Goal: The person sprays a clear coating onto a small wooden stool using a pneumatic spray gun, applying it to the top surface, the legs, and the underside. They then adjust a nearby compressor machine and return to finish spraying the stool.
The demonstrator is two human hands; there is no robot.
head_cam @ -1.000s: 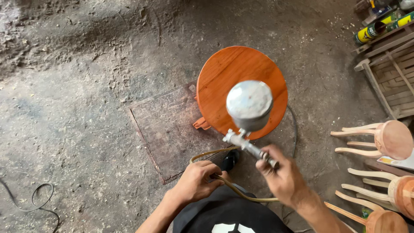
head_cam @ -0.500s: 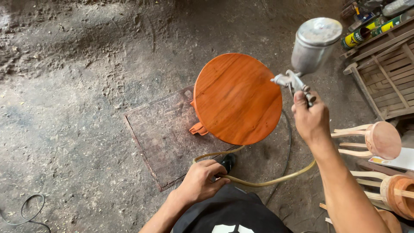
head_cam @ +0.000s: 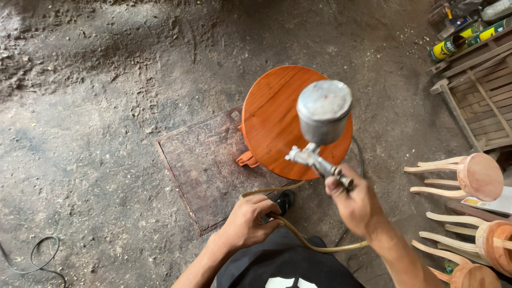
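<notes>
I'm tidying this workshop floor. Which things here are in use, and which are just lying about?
In use: spray gun in right hand; hose in left hand; orange round stool.

Lying about: unfinished stools; spray cans; wooden crate; floor cable.

Right hand holds spray gun over orange stool.

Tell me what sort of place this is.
Probably a small furniture finishing workshop: a spray gun in the right hand over an orange-stained round stool, unfinished wooden stools lying nearby, and a rough dirt floor.
</notes>
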